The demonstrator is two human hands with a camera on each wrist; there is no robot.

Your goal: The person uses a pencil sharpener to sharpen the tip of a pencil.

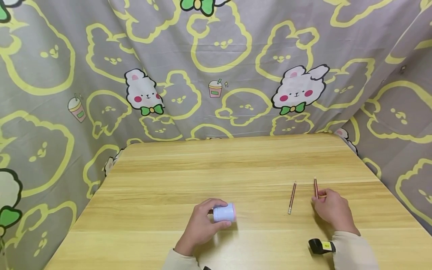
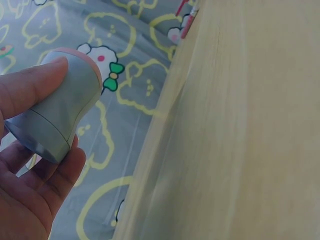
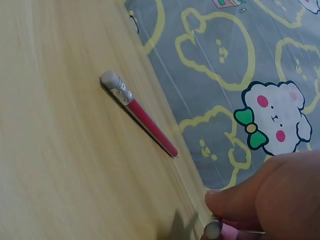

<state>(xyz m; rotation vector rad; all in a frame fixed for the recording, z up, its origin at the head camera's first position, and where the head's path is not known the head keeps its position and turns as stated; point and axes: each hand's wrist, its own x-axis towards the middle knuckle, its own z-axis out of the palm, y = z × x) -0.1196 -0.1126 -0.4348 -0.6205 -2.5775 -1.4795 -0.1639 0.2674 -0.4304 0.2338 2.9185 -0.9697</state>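
Note:
My left hand (image 1: 201,224) grips a small light blue cylinder with a pink rim (image 1: 224,212) on its side, above the table's front middle. In the left wrist view the cylinder (image 2: 65,100) narrows at its waist, with the thumb along one side and fingers under its base. Over on the right, my right hand (image 1: 333,208) pinches a dark red pencil (image 1: 315,187) near its eraser end, the tip pointing away from me. A second red pencil (image 1: 292,198) lies on the table to the left of that hand; its white eraser (image 3: 110,78) shows in the right wrist view.
The wood-grain table (image 1: 162,180) spans the lower view. A grey curtain (image 1: 209,75) with yellow outlines and white cartoon animals hangs behind it and along both sides. A black wrist camera (image 1: 318,246) sits at my right sleeve.

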